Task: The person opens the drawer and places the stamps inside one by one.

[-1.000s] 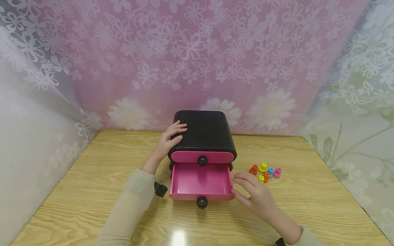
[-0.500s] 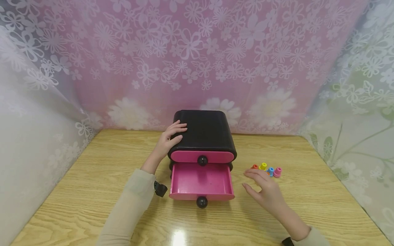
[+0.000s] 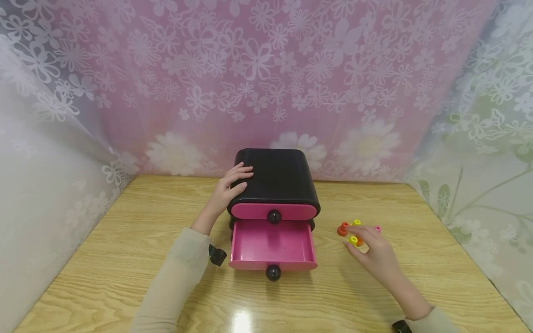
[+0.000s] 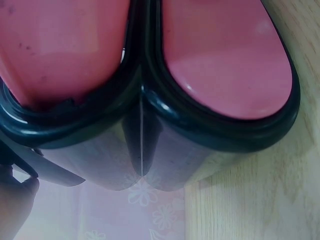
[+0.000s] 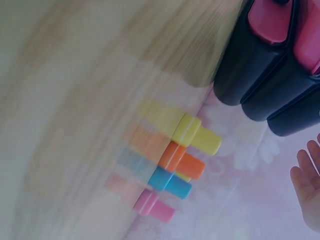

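Observation:
A black cabinet (image 3: 276, 175) with pink drawers stands on the table, its lower drawer (image 3: 270, 243) pulled out and bare inside. My left hand (image 3: 225, 190) rests on the cabinet's top left edge, fingers spread; in the left wrist view only a bit of hand (image 4: 17, 205) shows at the lower left. My right hand (image 3: 376, 252) hovers over small plastic pegs, fingers and thumb apart, holding nothing. Close to its fingertips are a red peg (image 3: 343, 229) and a yellow peg (image 3: 352, 241). It hides the blue peg (image 5: 170, 183) in the head view.
A pink peg (image 3: 377, 229) peeks out behind the right hand. Round black knobs, such as the lower drawer's knob (image 3: 273, 273), stick out in front. A floral curtain (image 3: 266, 92) hangs along the back edge of the wooden table (image 3: 175, 203).
My right hand has left the open drawer's right side and moved right, over the pegs. The left hand, the cabinet and the drawer have stayed in place.

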`<state>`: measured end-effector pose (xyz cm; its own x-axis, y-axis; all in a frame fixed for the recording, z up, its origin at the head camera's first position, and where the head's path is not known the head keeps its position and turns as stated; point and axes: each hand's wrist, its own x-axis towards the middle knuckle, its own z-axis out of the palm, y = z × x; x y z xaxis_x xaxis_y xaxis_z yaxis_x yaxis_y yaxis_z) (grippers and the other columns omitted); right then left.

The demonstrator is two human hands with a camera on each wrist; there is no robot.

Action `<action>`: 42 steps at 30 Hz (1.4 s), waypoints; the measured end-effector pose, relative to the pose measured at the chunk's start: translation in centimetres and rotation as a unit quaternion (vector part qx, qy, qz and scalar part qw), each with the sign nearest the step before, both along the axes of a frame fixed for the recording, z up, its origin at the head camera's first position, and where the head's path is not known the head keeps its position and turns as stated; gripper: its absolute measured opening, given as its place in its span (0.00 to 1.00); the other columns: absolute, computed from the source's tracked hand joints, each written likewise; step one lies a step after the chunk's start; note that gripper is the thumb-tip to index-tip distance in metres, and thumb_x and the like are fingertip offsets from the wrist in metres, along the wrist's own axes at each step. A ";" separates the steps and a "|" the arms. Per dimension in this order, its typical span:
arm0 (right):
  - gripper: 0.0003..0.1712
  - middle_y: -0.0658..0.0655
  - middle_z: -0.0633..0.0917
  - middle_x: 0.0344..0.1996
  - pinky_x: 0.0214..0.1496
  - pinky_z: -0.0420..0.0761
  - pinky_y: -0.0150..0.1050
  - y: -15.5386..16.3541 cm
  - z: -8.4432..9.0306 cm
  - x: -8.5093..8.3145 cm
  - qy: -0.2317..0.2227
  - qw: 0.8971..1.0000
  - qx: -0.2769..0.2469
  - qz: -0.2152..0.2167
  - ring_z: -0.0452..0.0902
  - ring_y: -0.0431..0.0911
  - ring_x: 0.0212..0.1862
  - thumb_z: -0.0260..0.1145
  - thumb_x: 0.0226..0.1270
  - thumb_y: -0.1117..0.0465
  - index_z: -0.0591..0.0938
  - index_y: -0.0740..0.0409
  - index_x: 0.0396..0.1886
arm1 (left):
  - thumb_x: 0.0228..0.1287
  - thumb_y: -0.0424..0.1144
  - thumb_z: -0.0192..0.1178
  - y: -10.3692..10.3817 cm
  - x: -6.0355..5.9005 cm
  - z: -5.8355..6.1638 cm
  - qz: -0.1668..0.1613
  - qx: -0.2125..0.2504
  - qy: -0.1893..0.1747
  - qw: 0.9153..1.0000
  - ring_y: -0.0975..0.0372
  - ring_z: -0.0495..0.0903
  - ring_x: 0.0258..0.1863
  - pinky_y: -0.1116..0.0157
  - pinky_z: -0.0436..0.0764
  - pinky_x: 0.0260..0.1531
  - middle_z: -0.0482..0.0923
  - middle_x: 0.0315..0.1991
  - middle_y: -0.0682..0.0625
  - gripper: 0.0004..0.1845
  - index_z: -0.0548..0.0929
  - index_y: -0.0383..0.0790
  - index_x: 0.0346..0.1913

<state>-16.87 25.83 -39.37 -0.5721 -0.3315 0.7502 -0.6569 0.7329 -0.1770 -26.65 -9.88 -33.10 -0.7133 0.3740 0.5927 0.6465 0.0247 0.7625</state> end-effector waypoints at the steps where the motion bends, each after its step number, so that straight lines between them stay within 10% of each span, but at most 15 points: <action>1: 0.26 0.56 0.81 0.33 0.42 0.69 0.22 0.2 0.0 -0.1 0.002 1.000 0.002 -0.005 0.75 0.48 0.35 0.54 0.61 0.44 0.79 0.64 0.35 | 0.59 0.24 0.47 -0.1 -0.3 -0.3 0.000 0.000 0.001 1.000 0.50 0.47 0.65 0.50 0.45 0.61 0.62 0.58 0.31 0.17 0.71 0.19 0.51; 10: 0.23 0.56 0.81 0.32 0.41 0.67 0.18 1.7 -0.2 -0.3 -0.029 0.999 -0.003 -0.036 0.75 0.47 0.34 0.72 0.32 0.74 0.80 0.64 0.35 | 0.58 0.21 0.46 0.1 0.4 0.4 -0.002 0.001 -0.002 1.000 0.45 0.46 0.64 0.49 0.44 0.61 0.61 0.57 0.28 0.16 0.70 0.16 0.50; 25: 0.19 0.60 0.81 0.31 0.42 0.62 0.15 4.3 -0.2 -0.9 -0.067 0.993 -0.027 -0.097 0.75 0.53 0.35 0.71 0.36 0.74 0.80 0.67 0.34 | 0.58 0.21 0.46 0.0 0.3 0.2 0.000 -0.002 -0.004 1.000 0.46 0.46 0.65 0.49 0.45 0.61 0.61 0.57 0.29 0.17 0.70 0.17 0.50; 32: 0.17 0.66 0.79 0.34 0.39 0.72 0.54 5.3 -0.1 -1.0 -0.118 0.985 -0.041 -0.123 0.74 0.61 0.40 0.69 0.43 0.72 0.78 0.69 0.37 | 0.59 0.22 0.46 -0.1 0.2 0.2 0.001 -0.009 -0.009 1.000 0.48 0.46 0.65 0.50 0.45 0.61 0.61 0.58 0.30 0.17 0.70 0.18 0.51; 42: 0.16 0.71 0.77 0.39 0.40 0.72 0.58 6.6 0.0 -1.7 -0.185 0.971 -0.046 -0.145 0.72 0.65 0.41 0.66 0.51 0.68 0.77 0.72 0.41 | 0.58 0.22 0.46 0.0 0.3 0.3 0.003 -0.010 -0.001 1.000 0.46 0.46 0.65 0.48 0.45 0.60 0.61 0.58 0.29 0.17 0.70 0.18 0.50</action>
<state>-18.55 32.45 -39.40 -0.8670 -0.0585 0.4949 -0.3053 0.8472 -0.4348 -26.37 -9.92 -32.83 -0.7174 0.3807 0.5834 0.6441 0.0435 0.7637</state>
